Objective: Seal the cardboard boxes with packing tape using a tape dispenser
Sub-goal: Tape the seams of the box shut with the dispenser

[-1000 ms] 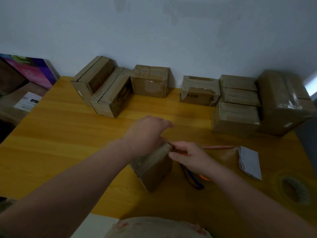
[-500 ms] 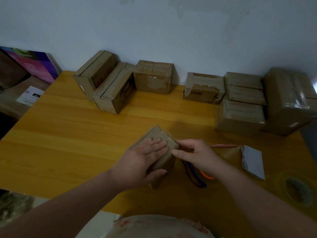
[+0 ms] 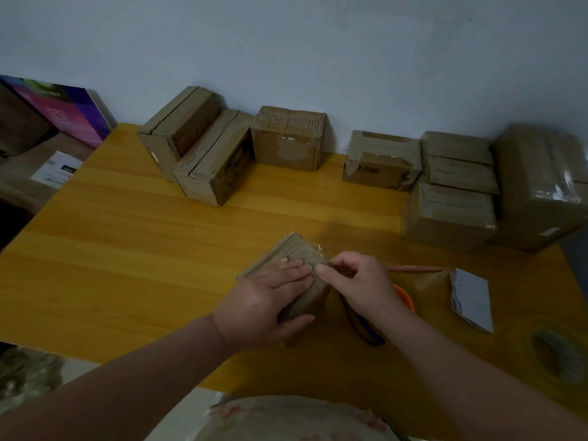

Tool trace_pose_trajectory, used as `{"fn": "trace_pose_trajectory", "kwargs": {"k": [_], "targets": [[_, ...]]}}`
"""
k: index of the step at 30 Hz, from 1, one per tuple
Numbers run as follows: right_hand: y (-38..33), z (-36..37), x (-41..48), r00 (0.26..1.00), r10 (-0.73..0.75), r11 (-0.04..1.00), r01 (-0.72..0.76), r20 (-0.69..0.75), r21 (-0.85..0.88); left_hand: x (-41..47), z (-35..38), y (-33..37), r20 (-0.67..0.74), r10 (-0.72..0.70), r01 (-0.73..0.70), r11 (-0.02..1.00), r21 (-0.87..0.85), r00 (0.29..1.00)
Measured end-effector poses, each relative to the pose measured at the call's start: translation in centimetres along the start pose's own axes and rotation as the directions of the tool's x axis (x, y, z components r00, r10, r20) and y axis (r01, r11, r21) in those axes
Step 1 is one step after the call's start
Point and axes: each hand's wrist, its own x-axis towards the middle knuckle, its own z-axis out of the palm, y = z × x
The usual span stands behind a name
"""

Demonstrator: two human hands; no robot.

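A small cardboard box (image 3: 294, 249) stands on the yellow table (image 3: 133, 249) in front of me, with clear tape glinting on its top right edge. My left hand (image 3: 264, 300) lies flat on the box top, fingers straight, thumb against the near side. My right hand (image 3: 359, 281) is curled at the box's right edge and grips the tape dispenser (image 3: 405, 299), of which only orange and blue parts show under the hand and wrist.
Several cardboard boxes line the wall: a leaning pair (image 3: 197, 154) at back left, one (image 3: 288, 138) in the middle, a stack (image 3: 451, 198) and a large wrapped one (image 3: 541, 186) at right. A white paper (image 3: 471, 297) and a tape roll (image 3: 560, 354) lie right of my hands.
My left hand came down from over the box's far edge and now lies flat on its top. My right hand stayed at the box's right edge.
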Motion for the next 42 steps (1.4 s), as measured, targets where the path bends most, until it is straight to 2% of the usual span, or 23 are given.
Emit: {"fn": "trace_pose_trajectory", "kwargs": {"k": [4, 7, 10, 14, 16, 19, 21, 24, 25, 27, 29, 31, 35, 42], "targets": [[-0.3, 0.3, 0.0, 0.992, -0.101, 0.986, 0.089, -0.08, -0.143, 0.1, 0.0, 0.1, 0.001, 0.01, -0.01, 1.0, 0.008, 1.0], [-0.6, 0.3, 0.0, 0.966, -0.229, 0.934, 0.184, -0.118, -0.307, 0.2, -0.3, 0.2, 0.023, 0.008, -0.008, 1.0, 0.011, 1.0], [-0.8, 0.4, -0.2, 0.948, -0.291, 0.893, 0.221, -0.127, -0.391, 0.4, -0.8, 0.3, 0.024, -0.001, 0.001, 1.0, -0.001, 1.0], [-1.6, 0.4, -0.3, 0.939, -0.282, 0.914, 0.202, -0.195, -0.352, 0.8, -1.4, 0.3, -0.006, -0.005, 0.005, 0.999, -0.038, 1.0], [-2.5, 0.3, 0.2, 0.956, -0.239, 0.923, 0.169, -0.171, -0.346, 1.1, -1.6, 0.1, -0.013, 0.017, -0.017, 0.999, -0.039, 1.0], [-3.8, 0.2, 1.7, 0.982, -0.148, 0.889, 0.082, -0.114, -0.45, 1.2, -1.9, -0.2, -0.078, 0.019, -0.019, 1.0, -0.009, 0.997], [-4.4, 0.6, 2.4, 0.978, -0.172, 0.845, 0.086, -0.116, -0.528, 1.2, -1.9, -0.3, -0.152, -0.056, 0.06, 0.998, 0.021, 0.987], [-4.4, 0.8, 2.9, 0.971, -0.19, 0.857, 0.09, -0.148, -0.508, 1.4, -2.0, -0.7, -0.214, -0.33, 0.341, 0.94, 0.014, 0.919], [-4.3, 0.9, 2.9, 0.969, -0.188, 0.869, 0.087, -0.162, -0.486, 1.5, -2.0, -1.0, -0.18, -0.437, 0.438, 0.898, -0.034, 0.881], [-4.2, 0.8, 2.9, 0.97, -0.16, 0.893, 0.062, -0.185, -0.446, 1.7, -2.0, -1.7, 0.009, -0.574, 0.57, 0.81, -0.135, 0.819], [-4.1, 0.9, 2.9, 0.971, -0.137, 0.91, 0.045, -0.195, -0.412, 1.7, -1.9, -2.6, 0.182, -0.556, 0.584, 0.79, -0.186, 0.811], [-4.1, 0.9, 3.0, 0.971, -0.135, 0.916, 0.046, -0.197, -0.399, 1.7, -1.7, -3.0, 0.282, -0.489, 0.552, 0.804, -0.221, 0.825], [-4.2, 1.0, 2.9, 0.97, -0.134, 0.92, 0.046, -0.202, -0.39, 1.7, -1.7, -3.2, 0.34, -0.392, 0.463, 0.872, -0.158, 0.855], [-4.3, 1.2, 3.0, 0.97, -0.103, 0.924, 0.011, -0.222, -0.383, 2.0, -2.3, -3.0, 0.369, -0.341, 0.334, 0.939, 0.084, 0.865]]}}
